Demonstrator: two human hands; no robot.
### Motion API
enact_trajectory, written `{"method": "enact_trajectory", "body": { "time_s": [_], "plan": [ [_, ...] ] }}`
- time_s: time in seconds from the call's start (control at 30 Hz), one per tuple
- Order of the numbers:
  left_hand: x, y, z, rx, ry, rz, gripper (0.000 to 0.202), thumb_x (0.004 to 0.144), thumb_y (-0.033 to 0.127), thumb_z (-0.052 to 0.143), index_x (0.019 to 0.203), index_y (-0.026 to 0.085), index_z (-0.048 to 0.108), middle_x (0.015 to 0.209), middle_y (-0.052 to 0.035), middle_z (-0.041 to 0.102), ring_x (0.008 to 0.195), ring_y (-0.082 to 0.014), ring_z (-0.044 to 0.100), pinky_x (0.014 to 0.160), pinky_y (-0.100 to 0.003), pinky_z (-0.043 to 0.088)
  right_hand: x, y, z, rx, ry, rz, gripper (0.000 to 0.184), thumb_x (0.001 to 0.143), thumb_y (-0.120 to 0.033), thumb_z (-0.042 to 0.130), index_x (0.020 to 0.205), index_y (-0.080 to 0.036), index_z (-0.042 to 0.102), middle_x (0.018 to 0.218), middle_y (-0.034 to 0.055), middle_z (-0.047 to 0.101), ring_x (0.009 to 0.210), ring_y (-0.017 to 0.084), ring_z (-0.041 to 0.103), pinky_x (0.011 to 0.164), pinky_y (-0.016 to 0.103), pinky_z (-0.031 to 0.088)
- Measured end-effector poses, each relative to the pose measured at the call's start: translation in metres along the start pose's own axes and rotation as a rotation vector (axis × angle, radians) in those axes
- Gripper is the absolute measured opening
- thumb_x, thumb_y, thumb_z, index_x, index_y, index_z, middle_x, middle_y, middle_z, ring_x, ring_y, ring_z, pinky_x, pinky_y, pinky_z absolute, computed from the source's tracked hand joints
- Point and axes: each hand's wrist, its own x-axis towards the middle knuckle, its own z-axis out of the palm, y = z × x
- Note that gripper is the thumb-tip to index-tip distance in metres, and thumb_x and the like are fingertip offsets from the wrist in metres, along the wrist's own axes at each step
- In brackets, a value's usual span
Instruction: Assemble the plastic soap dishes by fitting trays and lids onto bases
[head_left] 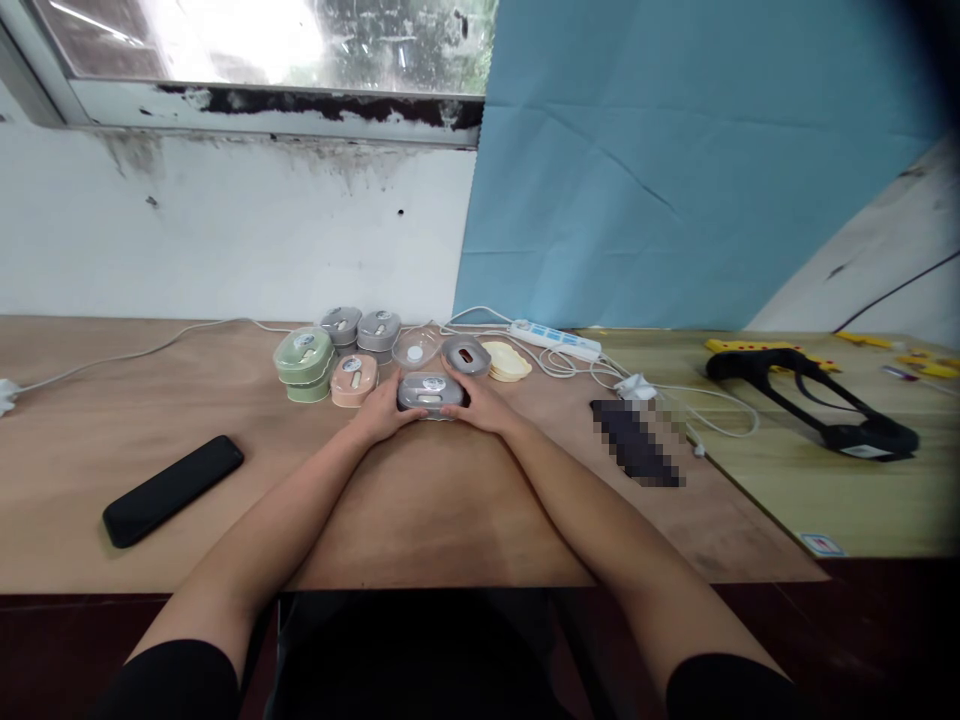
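Note:
A grey oval box (430,386) with a clear lid and a white label stands on the table between my two hands. My left hand (384,409) grips its left side, thumb along the front. On the opposite side my right hand (480,402) holds it with the thumb at the front corner. Just behind lie a clear lid (417,350) and a grey lid-like piece (466,354) with a dark slot. Cream oval pieces (508,361) are stacked to the right. A pink box (354,380) sits beside my left hand.
Green boxes (306,358) and grey boxes (379,328) stand at back left. A black phone (174,491) lies at left, a dark pixelated thing (636,443) at right. Behind are a power strip (555,339) and white cables; a black frame-like headset (814,400) rests far right.

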Motion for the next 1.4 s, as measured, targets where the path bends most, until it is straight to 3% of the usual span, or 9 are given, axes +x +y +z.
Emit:
{"method": "enact_trajectory", "body": {
  "time_s": [0.23,0.47,0.8,1.17,1.4],
  "plan": [
    [-0.001,0.003,-0.003,-0.004,0.012,-0.029,0.106,0.067,0.061,0.072,0.149,0.015,0.021,0.144,-0.0170,0.045,0.130,-0.0327,0.045,0.106,-0.042,0.038,-0.001,0.000,-0.001,0.000,-0.029,-0.039,0.113,0.057,-0.059,0.081,0.149,-0.021,0.028,0.149,0.0146,0.039,0.136,0.036,0.039,0.111,0.051,0.032],
    [-0.001,0.002,-0.003,0.029,0.016,-0.019,0.105,0.067,0.061,0.072,0.148,0.012,0.025,0.146,-0.0186,0.042,0.133,-0.0328,0.042,0.107,-0.042,0.037,0.000,0.003,0.001,-0.007,-0.042,-0.026,0.117,0.056,-0.055,0.083,0.151,-0.023,0.023,0.150,0.0132,0.038,0.136,0.035,0.039,0.110,0.049,0.033],
    [-0.003,0.002,-0.002,0.035,0.035,0.025,0.102,0.068,0.061,0.070,0.147,0.013,0.027,0.142,-0.0185,0.045,0.130,-0.0330,0.045,0.106,-0.044,0.039,0.000,0.000,-0.001,-0.095,-0.011,-0.025,0.110,0.056,-0.052,0.083,0.148,-0.022,0.030,0.146,0.0137,0.044,0.130,0.036,0.045,0.105,0.050,0.038],
    [-0.003,0.000,0.000,0.025,0.030,0.050,0.104,0.070,0.064,0.067,0.148,0.010,0.024,0.147,-0.0206,0.038,0.135,-0.0339,0.038,0.111,-0.046,0.034,-0.001,-0.006,-0.004,-0.167,0.074,-0.053,0.104,0.056,-0.050,0.083,0.145,-0.020,0.037,0.134,0.0144,0.055,0.122,0.035,0.053,0.101,0.048,0.042],
    [-0.003,0.001,-0.003,-0.033,0.108,0.126,0.098,0.072,0.059,0.069,0.149,0.018,0.024,0.146,-0.0149,0.042,0.132,-0.0314,0.043,0.107,-0.045,0.038,-0.003,-0.006,-0.003,-0.085,0.144,-0.073,0.103,0.055,-0.050,0.084,0.144,-0.022,0.039,0.139,0.0119,0.052,0.127,0.035,0.049,0.106,0.049,0.039]
  ]
}}
